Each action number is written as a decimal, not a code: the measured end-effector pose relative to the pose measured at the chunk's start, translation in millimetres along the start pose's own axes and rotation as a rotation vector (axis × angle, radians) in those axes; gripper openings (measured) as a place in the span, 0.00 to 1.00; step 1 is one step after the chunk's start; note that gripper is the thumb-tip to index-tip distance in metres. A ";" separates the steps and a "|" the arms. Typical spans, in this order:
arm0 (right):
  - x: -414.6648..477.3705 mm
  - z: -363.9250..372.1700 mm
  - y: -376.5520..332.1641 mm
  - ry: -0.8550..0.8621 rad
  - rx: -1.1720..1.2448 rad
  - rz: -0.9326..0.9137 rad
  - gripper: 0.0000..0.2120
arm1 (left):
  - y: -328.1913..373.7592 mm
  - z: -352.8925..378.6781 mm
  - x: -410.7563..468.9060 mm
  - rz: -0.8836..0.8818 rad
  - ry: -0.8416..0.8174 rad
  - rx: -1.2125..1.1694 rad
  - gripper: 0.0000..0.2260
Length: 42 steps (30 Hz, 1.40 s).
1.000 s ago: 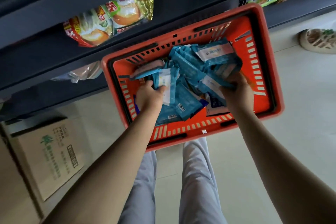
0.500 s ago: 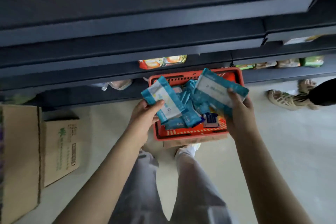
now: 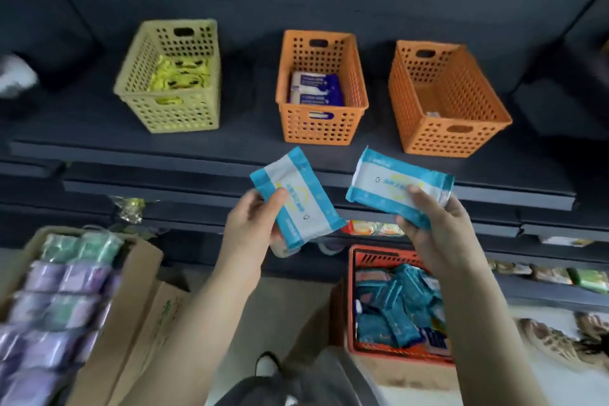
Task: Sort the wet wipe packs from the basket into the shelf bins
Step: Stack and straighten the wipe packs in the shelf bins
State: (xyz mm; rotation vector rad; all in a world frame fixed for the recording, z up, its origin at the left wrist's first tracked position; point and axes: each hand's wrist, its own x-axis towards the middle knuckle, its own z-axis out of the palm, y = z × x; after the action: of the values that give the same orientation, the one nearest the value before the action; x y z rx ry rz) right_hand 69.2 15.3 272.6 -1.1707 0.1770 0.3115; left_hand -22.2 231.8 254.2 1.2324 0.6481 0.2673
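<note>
My left hand [image 3: 253, 224] grips a blue-and-white wet wipe pack [image 3: 298, 198], and my right hand [image 3: 435, 227] grips a second one [image 3: 389, 184]. Both packs are held up in front of the dark shelf [image 3: 230, 145]. Three perforated bins stand on it. The yellow-green bin [image 3: 171, 109] holds yellow packs, the middle orange bin [image 3: 321, 123] holds dark blue and white packs, and the right orange bin [image 3: 458, 132] looks nearly empty. The red basket [image 3: 395, 353] with several blue packs sits low at the right, below my right hand.
A cardboard box [image 3: 128, 290] of purple and green packs stands at the lower left. Lower shelves carry snack bags [image 3: 372, 229]. Someone's sandalled foot [image 3: 560, 339] is on the floor at the right. My legs are at the bottom centre.
Both hands lifted a blue pack each out of the red basket and raised them to shelf height. My view swung up from the basket to the three bins.
</note>
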 end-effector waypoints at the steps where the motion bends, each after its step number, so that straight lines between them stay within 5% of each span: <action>1: 2.6 9.5 -4.0 -0.025 -0.013 -0.009 0.05 | 7.4 -4.8 2.6 0.004 0.021 -0.034 0.03; 11: 83.4 81.4 -36.0 -0.015 0.018 -0.108 0.06 | 71.4 -17.5 87.0 0.008 0.049 -0.096 0.11; 18: 182.5 109.8 -57.3 0.072 0.055 -0.133 0.07 | 106.9 23.0 183.8 -0.019 -0.116 -0.191 0.13; 23: 242.0 112.1 -72.9 0.089 0.047 -0.114 0.15 | 122.7 64.9 234.0 -0.058 -0.218 -0.191 0.27; 29: 275.5 83.6 -107.3 0.259 0.054 -0.173 0.10 | 133.9 112.1 284.3 -0.135 -0.318 -0.251 0.25; 35: 300.7 21.7 -138.5 0.568 -0.288 -0.221 0.04 | 125.1 160.2 315.8 -0.266 -0.358 -0.324 0.14; 42: 361.6 -19.6 -127.8 0.511 -0.573 0.027 0.09 | 107.3 195.6 339.0 -0.277 -0.340 -0.273 0.14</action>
State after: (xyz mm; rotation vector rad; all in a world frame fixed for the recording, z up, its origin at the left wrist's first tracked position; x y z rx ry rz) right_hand 453.1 5.5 269.6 -1.8057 0.5774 0.0757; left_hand 378.2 290.7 283.9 0.8856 0.4613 -0.0840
